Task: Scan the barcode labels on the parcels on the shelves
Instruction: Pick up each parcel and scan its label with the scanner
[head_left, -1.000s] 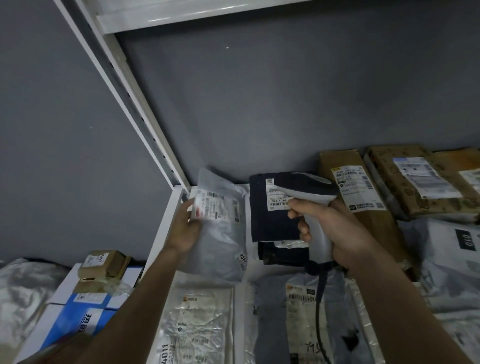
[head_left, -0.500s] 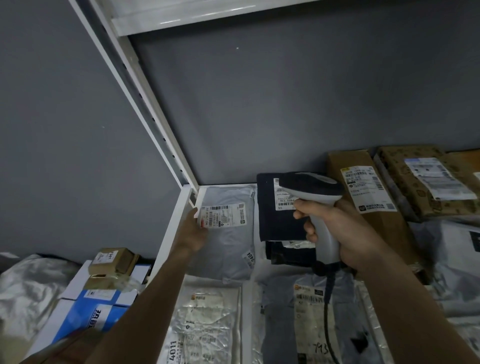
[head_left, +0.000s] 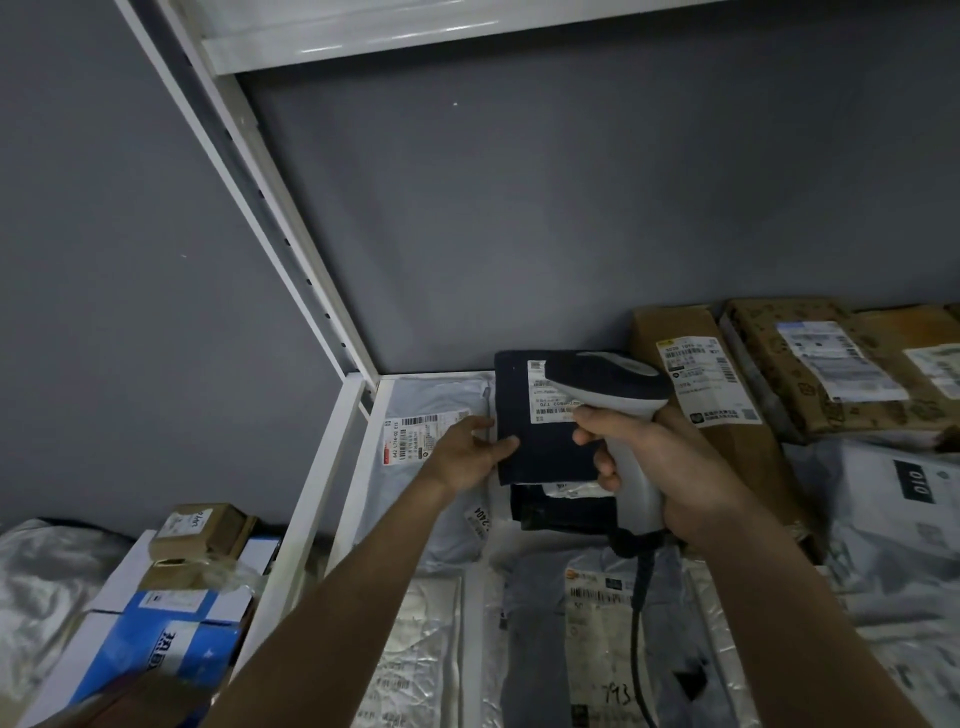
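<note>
My right hand (head_left: 670, 467) grips the handle of a white and dark barcode scanner (head_left: 608, 384), whose head hangs over the white label (head_left: 545, 402) of a dark navy parcel (head_left: 545, 452) at the back of the shelf. My left hand (head_left: 467, 457) reaches to that parcel's left edge, with its fairly straight fingertips touching the edge. A grey mailer (head_left: 426, 499) lies flat in the back left corner, its barcode label (head_left: 415, 436) facing up, partly under my left hand.
Brown cardboard boxes (head_left: 691, 332) (head_left: 779, 374) with labels stand at the back right. Grey and silver bags (head_left: 597, 623) (head_left: 421, 649) lie in front, and a white bag (head_left: 893, 509) lies at the right. The white shelf post (head_left: 291, 270) rises at the left, with a blue-white box (head_left: 156, 649) beyond it.
My left hand laid the grey mailer flat in the corner, let it go and moved right to the dark parcel's edge. The scanner stayed over the dark parcel.
</note>
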